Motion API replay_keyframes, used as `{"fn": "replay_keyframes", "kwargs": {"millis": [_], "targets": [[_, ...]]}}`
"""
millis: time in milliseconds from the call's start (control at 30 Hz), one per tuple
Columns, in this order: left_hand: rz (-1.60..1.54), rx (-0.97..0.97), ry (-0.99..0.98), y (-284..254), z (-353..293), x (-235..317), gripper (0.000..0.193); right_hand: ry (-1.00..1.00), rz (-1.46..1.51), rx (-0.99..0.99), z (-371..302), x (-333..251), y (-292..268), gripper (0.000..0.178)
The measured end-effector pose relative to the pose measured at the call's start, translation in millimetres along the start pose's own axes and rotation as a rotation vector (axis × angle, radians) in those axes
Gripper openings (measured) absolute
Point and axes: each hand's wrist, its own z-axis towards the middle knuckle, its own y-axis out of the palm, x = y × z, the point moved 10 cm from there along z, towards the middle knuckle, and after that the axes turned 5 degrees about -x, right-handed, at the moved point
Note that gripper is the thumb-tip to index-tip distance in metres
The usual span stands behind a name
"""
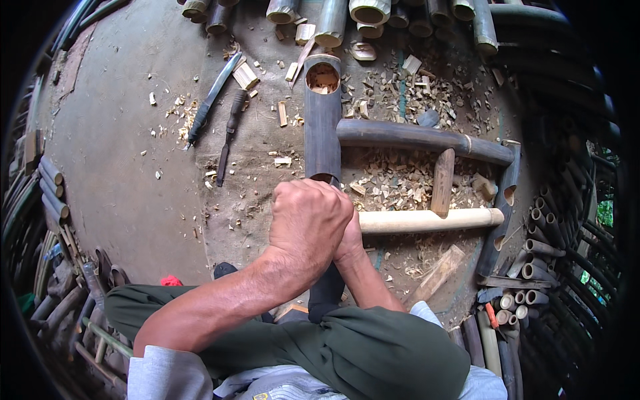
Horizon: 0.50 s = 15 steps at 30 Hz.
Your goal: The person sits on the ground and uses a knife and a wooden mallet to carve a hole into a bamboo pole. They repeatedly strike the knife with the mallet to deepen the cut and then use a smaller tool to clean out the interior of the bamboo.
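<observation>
Both my hands are closed together over a dark bamboo pole (322, 127), beside one of its cut holes. My left hand (305, 217) is a fist on top; my right hand (350, 237) is partly covered by it. What they grip is hidden; only a small dark tip shows by the hole. Another hole near the pole's far end has shavings in it. A dark bamboo rail (413, 139) and a pale peeled rail (430, 221) run right to a second dark pole (499, 220). A short brown wooden piece (443, 183) leans across between the rails.
Left of the pole lie a long-bladed knife (215, 97) and a chisel-like tool (231, 137). Wood chips (407, 177) cover the ground around the frame. Cut bamboo poles (331, 23) lie at the far side, with more stacked (537, 250) at right. A split wood piece (437, 273) lies near my right knee.
</observation>
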Motion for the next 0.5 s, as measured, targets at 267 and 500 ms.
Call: {"fn": "replay_keyframes", "kwargs": {"millis": [267,500], "targets": [[-0.557,-0.427,0.501,70,-74,24,0.019,0.167,-0.678,0.306,-77,1,-38,0.031],[-0.646,0.158,0.633,46,28,123,0.093,-0.444,-2.539,0.275,-106,-134,-12,0.035]]}}
